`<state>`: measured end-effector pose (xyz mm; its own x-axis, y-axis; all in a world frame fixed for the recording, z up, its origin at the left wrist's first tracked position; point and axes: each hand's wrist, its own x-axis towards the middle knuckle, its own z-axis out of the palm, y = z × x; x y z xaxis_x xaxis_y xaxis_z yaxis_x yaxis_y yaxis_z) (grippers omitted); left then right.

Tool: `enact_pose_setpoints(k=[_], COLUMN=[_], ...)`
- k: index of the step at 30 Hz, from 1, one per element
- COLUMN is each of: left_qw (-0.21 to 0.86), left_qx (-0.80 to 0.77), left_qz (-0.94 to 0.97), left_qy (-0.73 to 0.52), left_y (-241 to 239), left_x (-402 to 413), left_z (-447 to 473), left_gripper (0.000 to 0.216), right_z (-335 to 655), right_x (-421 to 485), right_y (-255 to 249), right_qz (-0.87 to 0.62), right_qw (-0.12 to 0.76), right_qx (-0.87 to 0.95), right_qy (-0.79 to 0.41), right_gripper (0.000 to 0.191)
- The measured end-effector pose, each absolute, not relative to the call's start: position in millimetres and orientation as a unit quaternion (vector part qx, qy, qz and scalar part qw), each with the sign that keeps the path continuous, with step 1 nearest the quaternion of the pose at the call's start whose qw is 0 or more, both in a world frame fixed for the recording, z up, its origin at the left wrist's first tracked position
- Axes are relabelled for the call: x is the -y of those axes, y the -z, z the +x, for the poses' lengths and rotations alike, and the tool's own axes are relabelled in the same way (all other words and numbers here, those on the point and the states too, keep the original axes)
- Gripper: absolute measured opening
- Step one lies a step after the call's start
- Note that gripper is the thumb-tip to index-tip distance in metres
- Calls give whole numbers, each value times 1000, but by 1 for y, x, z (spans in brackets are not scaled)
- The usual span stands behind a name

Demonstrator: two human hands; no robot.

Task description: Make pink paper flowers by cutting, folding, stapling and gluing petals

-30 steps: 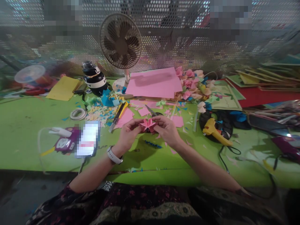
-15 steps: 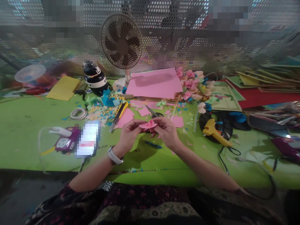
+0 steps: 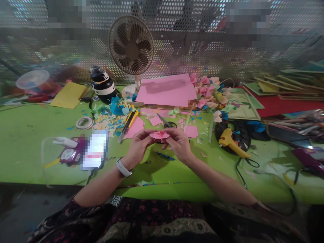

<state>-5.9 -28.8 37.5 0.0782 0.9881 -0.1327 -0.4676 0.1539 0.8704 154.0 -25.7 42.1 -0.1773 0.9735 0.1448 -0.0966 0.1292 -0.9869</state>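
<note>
Between my two hands is a pink paper flower point(image 3: 160, 135), held above the green tabletop point(image 3: 154, 171). My left hand point(image 3: 138, 145) pinches its left edge, with a white watch on the wrist. On the opposite edge, the fingertips of my right hand point(image 3: 179, 143) are closed. Just beyond the flower lie dark-handled scissors point(image 3: 170, 125), blades pointing up and left. A yellow and black cutter knife point(image 3: 129, 123) rests left of them on pink paper pieces point(image 3: 136, 127).
Pink sheets point(image 3: 167, 90) and a heap of paper flowers point(image 3: 206, 88) lie at the back, beside a fan point(image 3: 131, 50). A yellow glue gun point(image 3: 231, 141) rests on a black tray at right. A lit phone point(image 3: 95, 150), tape roll point(image 3: 84, 123) and bottle point(image 3: 102, 84) stand left.
The pink paper flower has tilted slightly between my fingers, so its petals look flatter. My right fingers have shifted a little, showing more of the scissors' handles.
</note>
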Motion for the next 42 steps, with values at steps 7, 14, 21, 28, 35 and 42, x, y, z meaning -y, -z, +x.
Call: enact_pose_setpoints(k=[7,14,21,28,35,42], left_qw=[656,633,659,641,635,582], left_qx=[-400,-437,-436,-465,-461,-460], left_qz=[324,412,365,361,409,425], left_qy=[-552,-488,-493,-493,-466,-519], left_y=[-39,-39,-37,-39,-37,-33], left_x=[29,28,27,24,23,19], left_z=[-7,-8,-5,-9,-12,-13], left_gripper=[37,40,39,30,31,34], right_z=[154,151,153,156,154,155], right_x=[28,25,24,17,20,21], right_y=[-40,-39,-38,-33,-38,-42], right_qz=[-397,-397,-406,-413,-423,-426], right_qw=[515,515,495,502,473,457], right_qx=[541,515,521,521,545,551], right_qy=[-534,-559,-564,-553,-548,-553], right_gripper=[17,28,30,29,24,27])
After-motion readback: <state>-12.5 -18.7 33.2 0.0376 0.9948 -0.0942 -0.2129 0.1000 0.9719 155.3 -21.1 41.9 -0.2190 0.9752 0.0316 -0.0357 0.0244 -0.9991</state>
